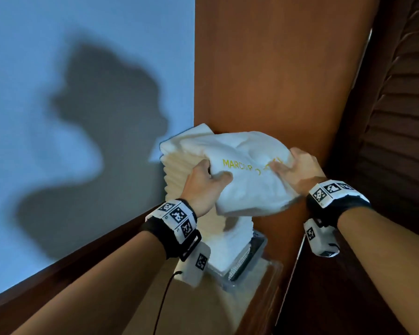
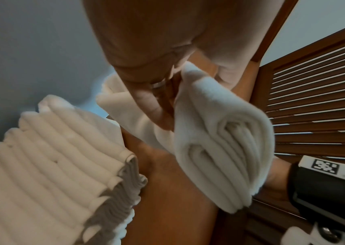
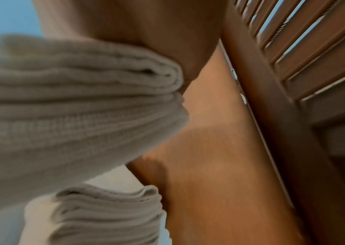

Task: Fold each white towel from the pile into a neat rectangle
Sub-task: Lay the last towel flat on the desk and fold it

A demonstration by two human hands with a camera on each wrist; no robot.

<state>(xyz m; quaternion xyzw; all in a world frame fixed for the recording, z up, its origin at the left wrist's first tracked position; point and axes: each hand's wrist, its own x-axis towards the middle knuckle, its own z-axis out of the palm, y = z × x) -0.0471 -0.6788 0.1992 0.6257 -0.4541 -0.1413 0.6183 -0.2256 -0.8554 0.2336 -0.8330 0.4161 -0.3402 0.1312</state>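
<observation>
Yellow lettering (image 1: 249,164) partly lost in towel (image 1: 252,180) creases; stack (image 1: 177,170) base hidden; right wrist view blurred.

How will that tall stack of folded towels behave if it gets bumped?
Likely to lean or topple: the stack of folded towels is tall and narrow, and already looks uneven. Soft layers would probably slide or slump rather than move as a block. The held towel, gripped by the left hand and right hand, creases, so floppy.

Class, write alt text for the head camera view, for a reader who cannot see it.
Two hands, the left hand and right hand, grip a folded white towel with yellow lettering above a tall stack of folded towels. The stack stands between a pale blue wall and a wooden panel.
</observation>
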